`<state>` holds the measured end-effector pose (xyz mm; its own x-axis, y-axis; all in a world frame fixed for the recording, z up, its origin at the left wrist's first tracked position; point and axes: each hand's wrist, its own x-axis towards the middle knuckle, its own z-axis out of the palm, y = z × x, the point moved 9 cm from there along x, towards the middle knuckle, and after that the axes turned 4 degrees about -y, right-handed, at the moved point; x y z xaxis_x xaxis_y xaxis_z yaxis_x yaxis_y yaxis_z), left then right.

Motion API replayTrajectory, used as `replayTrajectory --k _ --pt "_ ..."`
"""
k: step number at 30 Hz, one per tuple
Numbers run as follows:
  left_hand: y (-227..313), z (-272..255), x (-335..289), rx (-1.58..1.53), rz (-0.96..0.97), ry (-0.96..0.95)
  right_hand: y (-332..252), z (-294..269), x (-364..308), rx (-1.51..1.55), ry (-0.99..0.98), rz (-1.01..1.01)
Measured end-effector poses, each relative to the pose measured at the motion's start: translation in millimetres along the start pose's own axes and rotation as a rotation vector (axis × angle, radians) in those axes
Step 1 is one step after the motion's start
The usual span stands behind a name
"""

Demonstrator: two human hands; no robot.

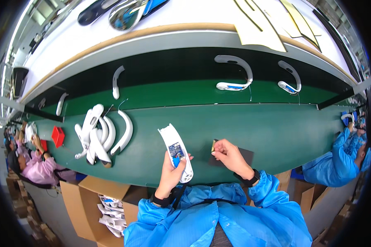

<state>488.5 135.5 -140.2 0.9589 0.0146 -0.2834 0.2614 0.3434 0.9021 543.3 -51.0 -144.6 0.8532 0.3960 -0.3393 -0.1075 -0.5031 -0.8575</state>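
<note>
Casing of white plastic, long and open-faced (pixel 172 138), lies in our left hand (pixel 169 175), whose fingers wrap its lower half while the thumb crosses the front beside a bright blue insert (pixel 176 161). Just above that thumb, a small dark-blue circuit board (pixel 176 150) shows inside the casing, whose far end leans toward the left.

Our right hand (pixel 231 158), apart from the left, is narrowed to a pinch, thumb and forefinger together on a small yellowish-and-dark strip (pixel 213 146); we cannot make out its finer detail. Partly beneath that hand and showing to its right, we see a dark, flat rectangular sheet (pixel 246 155) on the green tabletop (pixel 198 123).

Well to the left of our left hand lies a heap of curved white plastic parts (pixel 96 144), with an open red plastic bin (pixel 57 137) farther out. Below and left of that same hand, an open brown cardboard box (pixel 76 206) holds more white pieces. Beyond our right hand, under the shelf, we find a white hook-shaped plastic piece (pixel 248 72) with blue along its lower end.
</note>
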Motion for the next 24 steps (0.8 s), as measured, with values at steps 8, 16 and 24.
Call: replayTrajectory --k 8,16,24 --pt "27 -6 -12 0.237 0.094 0.068 -103 34 -4 0.135 -0.08 -0.291" --pt "-58 -114 -5 0.028 -0.068 0.367 -17 122 38 0.904 -0.617 -0.055" --pt "-56 -172 -18 0.018 -0.123 0.462 68 105 14 -0.839 -0.116 -0.369"
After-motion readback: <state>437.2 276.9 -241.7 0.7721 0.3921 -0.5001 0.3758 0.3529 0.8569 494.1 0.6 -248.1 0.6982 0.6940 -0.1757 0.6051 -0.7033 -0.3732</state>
